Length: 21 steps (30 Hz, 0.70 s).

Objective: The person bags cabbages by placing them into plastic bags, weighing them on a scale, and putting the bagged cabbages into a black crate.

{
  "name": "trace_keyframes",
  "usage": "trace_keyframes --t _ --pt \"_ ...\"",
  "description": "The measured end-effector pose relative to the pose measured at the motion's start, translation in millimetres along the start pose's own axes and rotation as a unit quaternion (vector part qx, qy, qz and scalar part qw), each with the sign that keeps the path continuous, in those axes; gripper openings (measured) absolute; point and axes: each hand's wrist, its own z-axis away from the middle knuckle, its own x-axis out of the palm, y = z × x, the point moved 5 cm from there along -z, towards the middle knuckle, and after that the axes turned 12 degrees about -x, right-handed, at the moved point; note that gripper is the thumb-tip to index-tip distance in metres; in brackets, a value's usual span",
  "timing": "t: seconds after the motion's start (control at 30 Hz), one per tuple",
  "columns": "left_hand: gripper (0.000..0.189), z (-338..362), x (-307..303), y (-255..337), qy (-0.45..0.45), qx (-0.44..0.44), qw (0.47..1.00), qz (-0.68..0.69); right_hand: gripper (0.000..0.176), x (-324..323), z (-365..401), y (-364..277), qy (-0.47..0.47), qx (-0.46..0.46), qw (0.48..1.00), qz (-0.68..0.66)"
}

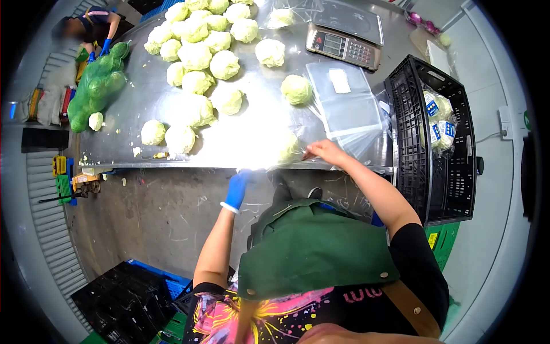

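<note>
A cabbage [286,144] in a clear plastic bag sits at the front edge of the steel table, partly washed out by glare. My right hand [326,152], bare, is at the right side of this bag, its fingers pinched on the plastic. My left hand [237,189], in a blue glove with a white cuff, is at the table's front edge, left of the bagged cabbage. Glare hides its fingertips. Flat clear plastic bags [346,103] lie in a stack beyond my right hand. A loose cabbage [296,89] rests beside the stack.
Several cabbages [195,55] are heaped across the steel table [129,129]. A digital scale [344,46] stands at the back right. The black crate [409,143] at right holds wrapped cabbages [441,123]. At far left, a co-worker [94,23] wears blue gloves near a green net sack [97,86].
</note>
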Motion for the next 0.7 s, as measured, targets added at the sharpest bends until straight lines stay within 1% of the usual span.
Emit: trace_keyframes --t 0.03,0.07,0.1,0.13,0.17,0.2,0.23,0.27,0.3,0.33,0.37,0.4,0.43,0.47,0.5,0.53,0.57,0.6,0.63,0.67,0.7 --pt "0.053 -15 -6 -7 -0.017 -0.052 0.995 0.081 0.041 0 -8 7 0.029 0.082 0.987 -0.133" --pt "0.053 -30 -10 -12 -0.02 -0.05 0.995 0.079 0.047 3 -14 12 0.058 0.161 0.95 -0.263" --pt "0.057 -46 -11 -31 -0.003 -0.095 0.995 -0.011 0.055 3 -17 2 0.102 0.19 0.943 -0.252" --pt "0.062 -60 -9 -53 0.015 -0.139 0.985 -0.099 0.055 7 -19 5 0.105 0.193 0.943 -0.251" --pt "0.057 -71 6 -67 -0.001 -0.095 0.989 0.11 0.055 7 -19 14 0.15 0.216 0.93 -0.256" --pt "0.057 -67 13 -51 -0.005 -0.096 0.989 0.113 0.055 9 -18 22 0.195 0.24 0.915 -0.259" --pt "0.057 -57 12 -18 0.008 -0.099 0.991 0.091 0.042 10 -15 28 0.257 0.263 0.881 -0.298" --pt "0.056 -53 10 -1 0.022 -0.102 0.992 0.069 0.042 11 -15 22 0.259 0.267 0.88 -0.294" --pt "0.052 -65 12 -32 0.007 -0.068 0.995 -0.076 0.038 -12 -15 -8 0.353 0.165 0.921 0.003" --pt "0.052 -67 13 -29 0.002 -0.07 0.995 -0.07 0.043 -23 -15 -51 0.403 0.045 0.863 0.3" --pt "0.05 -65 13 -32 -0.006 -0.199 0.967 0.159 0.043 -26 -21 -72 0.399 0.05 0.863 0.304" --pt "0.048 -61 17 -34 -0.013 -0.316 0.872 0.374 0.05 -15 -42 -102 0.228 -0.05 0.91 0.341" --pt "0.046 -60 16 -32 -0.016 -0.324 0.856 0.403 0.062 6 -55 -117 0.049 -0.147 0.92 0.359" --pt "0.046 -58 17 -36 -0.02 -0.328 0.856 0.4 0.062 12 -61 -118 0.052 -0.14 0.922 0.358" --pt "0.04 -59 11 -41 0.006 -0.259 0.927 0.271 0.069 25 -68 -115 -0.024 -0.142 0.905 0.399" --pt "0.035 -67 6 -46 0.032 -0.179 0.974 0.136 0.077 35 -74 -109 -0.099 -0.144 0.882 0.439" --pt "0.033 -83 7 -89 0.0 -0.37 0.891 0.264 0.088 34 -79 -94 -0.096 -0.118 0.905 0.398" --pt "0.033 -91 6 -81 0.0 -0.368 0.892 0.264 0.088 34 -86 -88 -0.095 -0.119 0.904 0.399" --pt "0.039 -97 -9 -60 0.132 -0.22 0.965 0.052 0.089 32 -90 -83 -0.073 -0.119 0.915 0.379" --pt "0.046 -92 -15 -34 0.247 -0.056 0.953 -0.167 0.089 34 -87 -78 -0.05 -0.115 0.926 0.355" --pt "0.057 -93 -23 11 0.242 -0.017 0.944 -0.222 0.089 34 -85 -76 -0.048 -0.111 0.928 0.351"
